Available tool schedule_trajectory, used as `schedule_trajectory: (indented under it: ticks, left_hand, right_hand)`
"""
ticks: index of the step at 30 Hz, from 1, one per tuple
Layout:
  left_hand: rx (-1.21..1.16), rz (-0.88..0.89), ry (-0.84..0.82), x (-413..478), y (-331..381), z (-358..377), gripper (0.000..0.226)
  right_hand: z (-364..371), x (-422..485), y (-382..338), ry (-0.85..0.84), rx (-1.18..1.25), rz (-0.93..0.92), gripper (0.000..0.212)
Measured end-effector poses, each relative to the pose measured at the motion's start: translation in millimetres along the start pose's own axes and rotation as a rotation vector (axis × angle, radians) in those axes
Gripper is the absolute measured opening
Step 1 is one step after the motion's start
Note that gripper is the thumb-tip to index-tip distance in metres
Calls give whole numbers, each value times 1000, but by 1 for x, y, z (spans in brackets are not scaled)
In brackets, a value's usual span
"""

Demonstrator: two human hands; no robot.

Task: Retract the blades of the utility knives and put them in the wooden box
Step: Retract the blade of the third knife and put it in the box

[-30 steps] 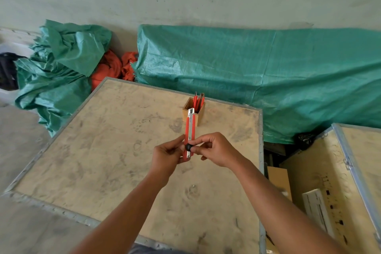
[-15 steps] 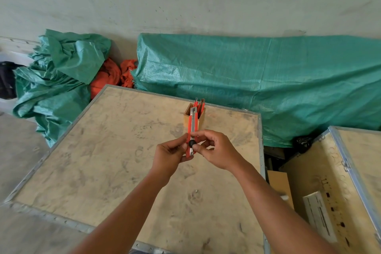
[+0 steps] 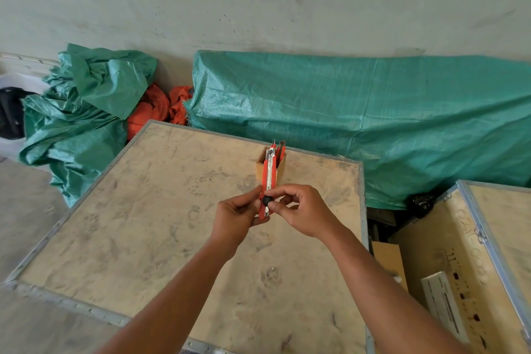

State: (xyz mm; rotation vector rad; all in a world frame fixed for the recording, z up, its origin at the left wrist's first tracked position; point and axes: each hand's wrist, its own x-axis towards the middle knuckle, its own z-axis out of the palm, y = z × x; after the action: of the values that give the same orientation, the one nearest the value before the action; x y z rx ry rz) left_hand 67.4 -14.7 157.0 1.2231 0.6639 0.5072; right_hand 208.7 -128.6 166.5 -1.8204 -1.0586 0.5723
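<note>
I hold a red utility knife (image 3: 269,178) upright in front of me, over the plywood crate top (image 3: 161,210). My left hand (image 3: 240,214) grips its lower end from the left. My right hand (image 3: 301,211) pinches the black slider knob on the knife's lower part with thumb and forefinger. Behind the knife stands a small wooden box (image 3: 280,171), near the crate's far edge. Other red knives (image 3: 280,148) stick out of the box's top. No blade tip shows clearly above the held knife's metal rail.
A green tarpaulin (image 3: 373,123) covers a long pile behind the crate. Crumpled green and orange sheets (image 3: 94,112) lie at the left. A second wooden crate (image 3: 494,253) stands at the right, with a gap and cardboard (image 3: 388,261) between the crates.
The knife and both hands stay together in front of the box. The camera view has tilted slightly, shifting the scene down in the frame. The knob sits near the knife's lower end throughout.
</note>
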Motion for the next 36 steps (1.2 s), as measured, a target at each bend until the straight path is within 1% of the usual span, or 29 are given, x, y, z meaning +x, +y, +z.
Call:
schedule_trajectory:
  ticks: [2, 5, 8, 12, 18, 22, 25, 28, 33, 36]
  left_hand:
    - [-6, 2, -8, 0, 0, 2, 32]
    - [11, 11, -31, 3, 1, 4, 32]
    - [20, 14, -32, 9, 0, 4, 32]
    - [37, -3, -43, 21, -3, 4, 32]
    - [99, -2, -56, 57, -3, 10, 34]
    - [194, 2, -41, 98, 0, 16, 32]
    - [268, 15, -26, 131, -1, 17, 31]
    - [361, 40, -47, 162, -5, 19, 34]
    - [533, 118, -108, 202, -15, 19, 48]
    - [613, 120, -74, 218, -28, 16, 48]
  right_hand:
    - [0, 1, 0, 53, -1, 12, 17]
    - [2, 2, 1, 110, 3, 31, 21]
    - [0, 7, 4, 112, 71, 28, 14]
    - [-10, 24, 10, 152, 135, 66, 27]
    - [-27, 65, 22, 200, 193, 118, 30]
    - [-36, 100, 30, 175, 179, 154, 33]
    - [-41, 127, 40, 196, 131, 144, 31]
    - [-40, 151, 52, 262, 95, 143, 29]
    - [-26, 179, 75, 404, 20, 132, 30]
    - [-15, 188, 90, 455, -18, 150, 29]
